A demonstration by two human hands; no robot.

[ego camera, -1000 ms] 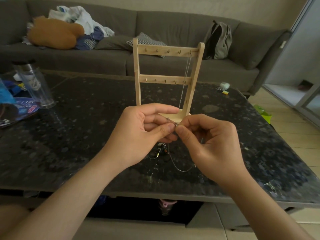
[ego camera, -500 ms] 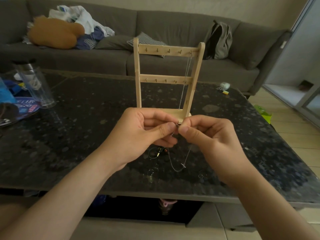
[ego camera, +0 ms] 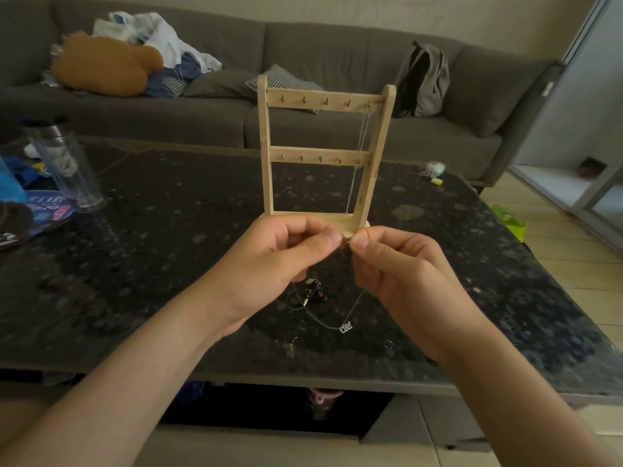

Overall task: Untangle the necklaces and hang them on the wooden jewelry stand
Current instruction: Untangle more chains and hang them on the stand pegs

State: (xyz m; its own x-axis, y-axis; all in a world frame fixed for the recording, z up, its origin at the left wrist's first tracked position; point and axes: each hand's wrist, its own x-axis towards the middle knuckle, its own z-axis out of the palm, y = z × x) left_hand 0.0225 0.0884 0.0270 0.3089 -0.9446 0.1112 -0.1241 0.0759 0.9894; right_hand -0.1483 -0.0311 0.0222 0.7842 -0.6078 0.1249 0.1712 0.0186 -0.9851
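The wooden jewelry stand (ego camera: 266,146) stands upright on the dark table, with two peg rails. One thin silver chain (ego camera: 359,153) hangs from the rightmost top peg. Just in front of the stand's base, my left hand (ego camera: 283,261) and my right hand (ego camera: 401,267) pinch the ends of a thin silver necklace between thumb and forefinger, fingertips almost touching. Its chain loops down below my hands, with a small silver pendant (ego camera: 345,327) at the bottom. A dark beaded necklace (ego camera: 315,294) lies bunched on the table beneath my hands.
The speckled dark table (ego camera: 168,251) holds a clear tumbler (ego camera: 65,166) and blue packaging (ego camera: 20,203) at the left, plus small items (ego camera: 433,171) at the far right. A grey sofa (ego camera: 303,48) with cushions, clothes and a backpack (ego camera: 423,80) runs behind.
My hands have lifted slightly toward the stand's base and come closer together. The chain has risen off the table, and its pendant now dangles in the loop.
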